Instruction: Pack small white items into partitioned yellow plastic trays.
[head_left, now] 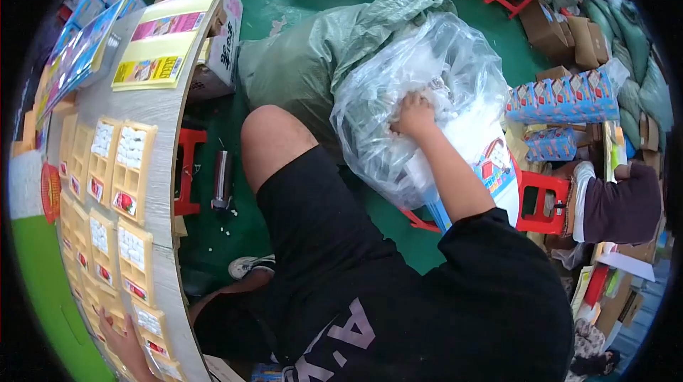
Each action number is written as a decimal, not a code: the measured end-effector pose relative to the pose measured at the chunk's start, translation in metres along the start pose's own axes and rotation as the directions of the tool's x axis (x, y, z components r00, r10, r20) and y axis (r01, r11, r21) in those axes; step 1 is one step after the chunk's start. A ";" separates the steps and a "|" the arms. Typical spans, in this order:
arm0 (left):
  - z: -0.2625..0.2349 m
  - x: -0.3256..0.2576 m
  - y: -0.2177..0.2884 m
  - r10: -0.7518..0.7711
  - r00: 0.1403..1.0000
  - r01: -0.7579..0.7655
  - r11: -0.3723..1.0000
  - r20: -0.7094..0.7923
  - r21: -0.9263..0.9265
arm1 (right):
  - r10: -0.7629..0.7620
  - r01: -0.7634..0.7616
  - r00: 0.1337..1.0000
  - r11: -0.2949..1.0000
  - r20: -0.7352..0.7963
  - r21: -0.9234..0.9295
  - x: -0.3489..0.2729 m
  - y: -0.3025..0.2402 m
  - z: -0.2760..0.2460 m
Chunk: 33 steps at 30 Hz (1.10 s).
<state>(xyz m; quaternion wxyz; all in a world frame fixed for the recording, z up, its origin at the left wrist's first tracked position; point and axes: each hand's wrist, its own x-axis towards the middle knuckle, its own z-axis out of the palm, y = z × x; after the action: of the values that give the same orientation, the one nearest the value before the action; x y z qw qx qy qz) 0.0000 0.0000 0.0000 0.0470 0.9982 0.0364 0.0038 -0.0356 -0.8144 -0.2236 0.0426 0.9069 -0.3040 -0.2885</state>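
Note:
My right hand (415, 116) reaches into a clear plastic bag (356, 133) inside a green woven sack (292, 62). Its fingers curl down among white contents (434, 94); what they grip is hidden. On the table at left, my left hand (122, 343) rests over the nearer pale-yellow compartment trays, fingers stretched out and holding nothing. Several trays stand in rows, among them one tray (146, 176) with small white pieces (131, 149) in its far compartments and a red picture piece (124, 202) at its near end.
Printed yellow sheets (163, 44) lie at the table's far end beside a carton (226, 48). A metal cylinder (223, 177) and scattered white bits are on the green floor. Right of the sack are a red stool (537, 200), blue packages (565, 99) and another person (619, 200).

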 end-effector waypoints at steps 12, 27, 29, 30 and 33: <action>0.018 -0.002 -0.031 -0.005 0.999 0.003 0.999 -0.051 -0.042 | -0.353 0.351 0.935 0.935 -0.023 -0.051 -0.016 -0.029 0.040; 0.006 -0.007 -0.022 -0.071 0.992 0.071 0.997 -0.101 -0.006 | -0.350 0.360 0.931 0.924 -0.102 0.124 -0.012 -0.029 0.054; 0.005 -0.004 -0.020 0.008 0.992 -0.012 0.999 -0.127 -0.030 | -0.313 0.327 0.943 0.934 -0.112 0.144 -0.013 -0.030 0.057; 0.001 -0.003 -0.014 0.004 0.992 -0.008 1.000 -0.129 -0.028 | -0.265 0.283 0.957 0.944 -0.119 0.168 -0.015 -0.030 0.054; -0.010 -0.008 0.008 -0.052 0.994 0.053 0.999 -0.096 0.009 | -0.234 0.246 0.968 0.952 -0.087 0.183 -0.025 -0.031 0.032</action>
<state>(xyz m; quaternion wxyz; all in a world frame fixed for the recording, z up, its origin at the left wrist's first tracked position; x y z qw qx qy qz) -0.0074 -0.0077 0.0105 0.0398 0.9958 0.0650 0.0502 -0.0528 -0.7716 -0.2458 -0.0710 0.9458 -0.2165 -0.2314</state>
